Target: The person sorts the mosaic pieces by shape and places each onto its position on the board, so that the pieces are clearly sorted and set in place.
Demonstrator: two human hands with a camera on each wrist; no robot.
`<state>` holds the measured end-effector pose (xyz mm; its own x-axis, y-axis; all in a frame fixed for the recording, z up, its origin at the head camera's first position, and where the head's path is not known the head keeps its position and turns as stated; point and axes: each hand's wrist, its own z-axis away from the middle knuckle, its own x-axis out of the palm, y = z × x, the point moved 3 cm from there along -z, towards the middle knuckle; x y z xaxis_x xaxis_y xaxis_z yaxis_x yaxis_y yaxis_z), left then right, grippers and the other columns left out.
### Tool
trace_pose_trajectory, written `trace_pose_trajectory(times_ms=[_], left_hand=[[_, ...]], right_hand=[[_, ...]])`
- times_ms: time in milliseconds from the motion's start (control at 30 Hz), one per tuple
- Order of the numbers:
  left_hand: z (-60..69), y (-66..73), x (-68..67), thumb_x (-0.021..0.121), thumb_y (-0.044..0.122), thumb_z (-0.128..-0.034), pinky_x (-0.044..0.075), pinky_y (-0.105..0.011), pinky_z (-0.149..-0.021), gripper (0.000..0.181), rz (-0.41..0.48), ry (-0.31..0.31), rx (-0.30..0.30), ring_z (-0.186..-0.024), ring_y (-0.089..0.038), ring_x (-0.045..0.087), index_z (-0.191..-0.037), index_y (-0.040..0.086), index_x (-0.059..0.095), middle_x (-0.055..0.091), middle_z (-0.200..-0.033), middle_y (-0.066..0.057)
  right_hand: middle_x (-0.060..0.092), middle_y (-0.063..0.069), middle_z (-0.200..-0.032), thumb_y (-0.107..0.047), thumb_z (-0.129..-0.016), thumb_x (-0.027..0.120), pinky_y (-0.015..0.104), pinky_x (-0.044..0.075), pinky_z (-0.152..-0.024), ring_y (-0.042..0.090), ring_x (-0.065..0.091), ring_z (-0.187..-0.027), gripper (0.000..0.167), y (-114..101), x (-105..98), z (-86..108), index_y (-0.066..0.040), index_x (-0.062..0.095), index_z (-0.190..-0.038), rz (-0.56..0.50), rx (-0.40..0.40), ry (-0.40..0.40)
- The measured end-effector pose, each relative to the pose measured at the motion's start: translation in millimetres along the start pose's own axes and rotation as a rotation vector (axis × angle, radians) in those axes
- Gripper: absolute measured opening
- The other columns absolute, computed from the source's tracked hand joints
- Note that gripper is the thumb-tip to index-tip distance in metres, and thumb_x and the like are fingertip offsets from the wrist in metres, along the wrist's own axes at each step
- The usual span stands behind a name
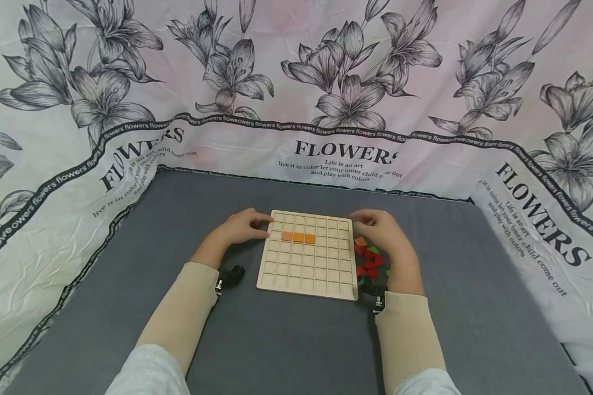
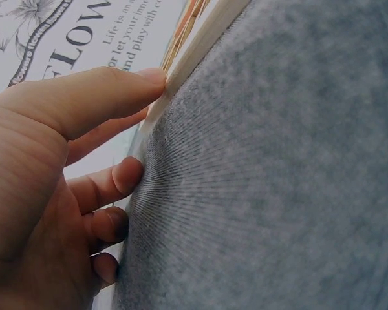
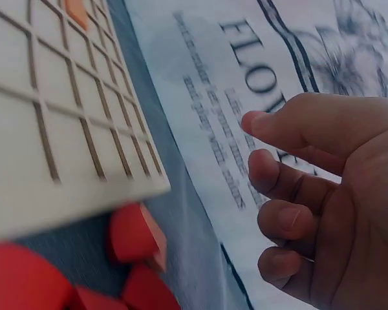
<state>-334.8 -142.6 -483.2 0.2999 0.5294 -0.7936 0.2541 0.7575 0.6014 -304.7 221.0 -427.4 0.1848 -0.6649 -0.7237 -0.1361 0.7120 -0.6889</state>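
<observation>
A square wooden grid board (image 1: 308, 269) lies flat on the grey cloth. Three orange tiles (image 1: 298, 238) sit side by side in its upper left cells. My left hand (image 1: 239, 226) is at the board's left edge; in the left wrist view its thumb (image 2: 126, 93) touches the board's side, while the other fingers bend toward the cloth. By the upper right corner is my right hand (image 1: 382, 233), fingers loosely bent and holding nothing. The right wrist view shows that hand (image 3: 336, 194) apart from the board. Red tiles (image 3: 136, 232) lie beneath the board's edge there.
Loose red, green and orange tiles (image 1: 369, 263) are heaped along the board's right side, partly hidden by the right hand and wrist. Black wrist devices (image 1: 234, 275) hang at both wrists. A flower-printed curtain (image 1: 326, 159) borders the grey table (image 1: 277, 345).
</observation>
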Motion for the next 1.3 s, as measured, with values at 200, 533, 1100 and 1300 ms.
trace_pose_trajectory(times_ms=[200,533,1100,1300], left_hand=[[1.7,1.2,-2.2,0.078,0.033,-0.0935,0.033,-0.04,-0.075,0.052,-0.007,0.001,0.003,-0.085,-0.022,0.042,-0.142,0.02,0.065,0.048,-0.097,-0.006],[1.8,0.5,3.6,0.079,0.034,-0.0926,0.036,-0.042,-0.077,0.052,0.001,-0.015,-0.02,-0.089,-0.023,0.045,-0.141,0.02,0.065,0.049,-0.099,-0.006],[1.6,1.0,-1.0,0.077,0.034,-0.0937,0.033,-0.04,-0.074,0.051,0.003,0.006,-0.008,-0.085,-0.023,0.043,-0.141,0.021,0.066,0.049,-0.099,-0.006],[1.6,-0.3,-0.1,0.078,0.033,-0.0933,0.033,-0.04,-0.074,0.05,0.012,0.011,0.002,-0.085,-0.023,0.043,-0.141,0.02,0.066,0.048,-0.099,-0.006]], right_hand=[[0.058,0.011,-0.101,-0.019,-0.101,0.066,0.041,0.041,-0.073,0.027,0.051,-0.087,0.042,31.9,-8.3,2.6,-0.003,0.062,-0.14,-0.011,0.041,-0.005],[0.057,0.009,-0.086,-0.014,-0.098,0.07,0.035,0.041,-0.066,0.022,0.049,-0.074,0.039,62.1,5.2,2.7,-0.004,0.067,-0.136,-0.032,0.109,-0.144],[0.06,0.008,-0.094,-0.017,-0.099,0.068,0.038,0.044,-0.075,0.025,0.053,-0.088,0.027,58.3,-1.0,-0.6,-0.002,0.072,-0.121,-0.007,0.117,-0.102],[0.056,0.011,-0.101,-0.021,-0.093,0.074,0.04,0.042,-0.078,0.028,0.051,-0.093,0.036,52.3,0.5,2.8,-0.002,0.068,-0.123,0.0,0.145,-0.146]])
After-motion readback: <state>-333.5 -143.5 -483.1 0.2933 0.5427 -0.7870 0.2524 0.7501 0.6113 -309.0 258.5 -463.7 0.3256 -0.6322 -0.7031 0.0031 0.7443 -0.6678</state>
